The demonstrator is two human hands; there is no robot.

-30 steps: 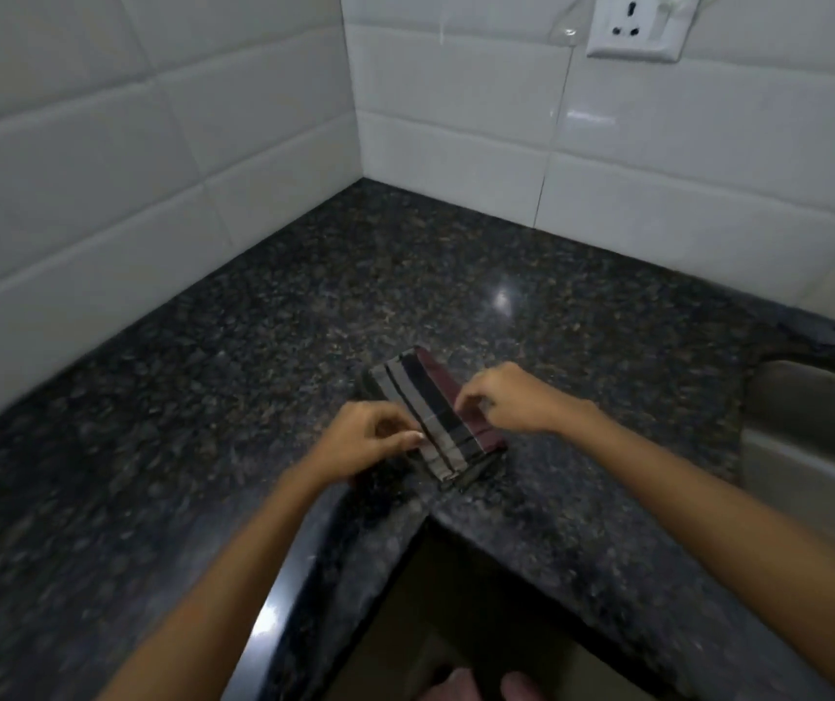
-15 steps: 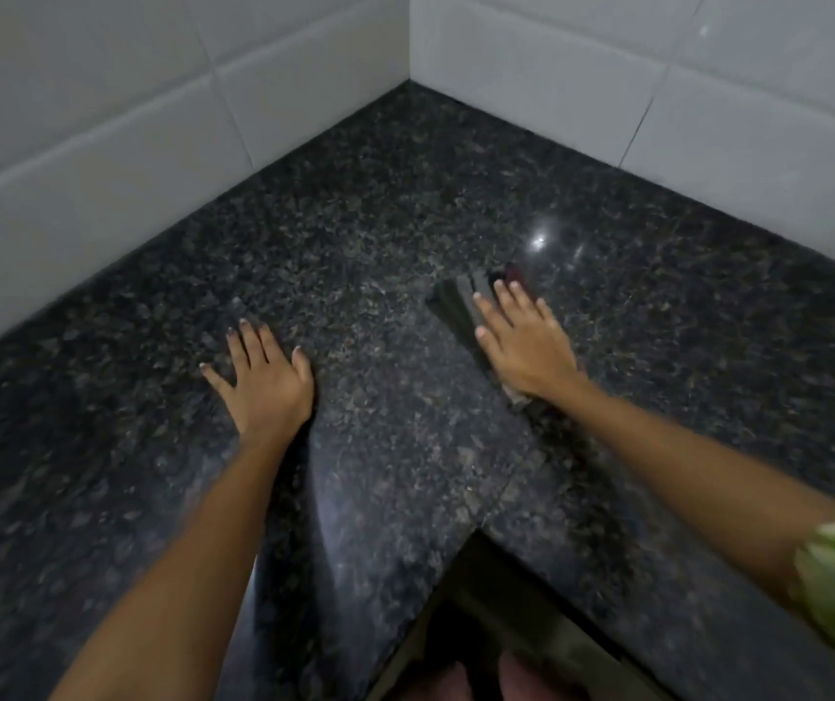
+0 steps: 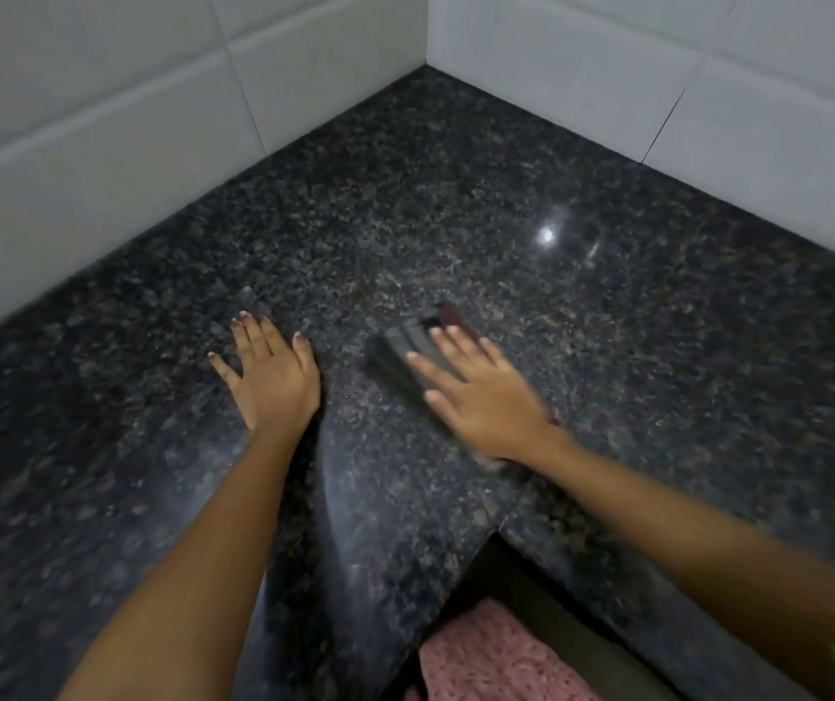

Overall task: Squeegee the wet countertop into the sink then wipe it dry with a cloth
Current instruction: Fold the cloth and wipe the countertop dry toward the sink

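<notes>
Head view: folded striped cloth [image 3: 407, 354], soft, light, pressed flat under right hand [image 3: 481, 397]; granite countertop [image 3: 455, 194] braced by flat, empty left hand [image 3: 273, 376]. Best held by flat palm atop.

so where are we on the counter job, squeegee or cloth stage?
Cloth stage. No squeegee in view. Right hand presses flat on the folded cloth on the countertop; left hand rests flat beside it. Whether the granite is dry can't be told.
</notes>
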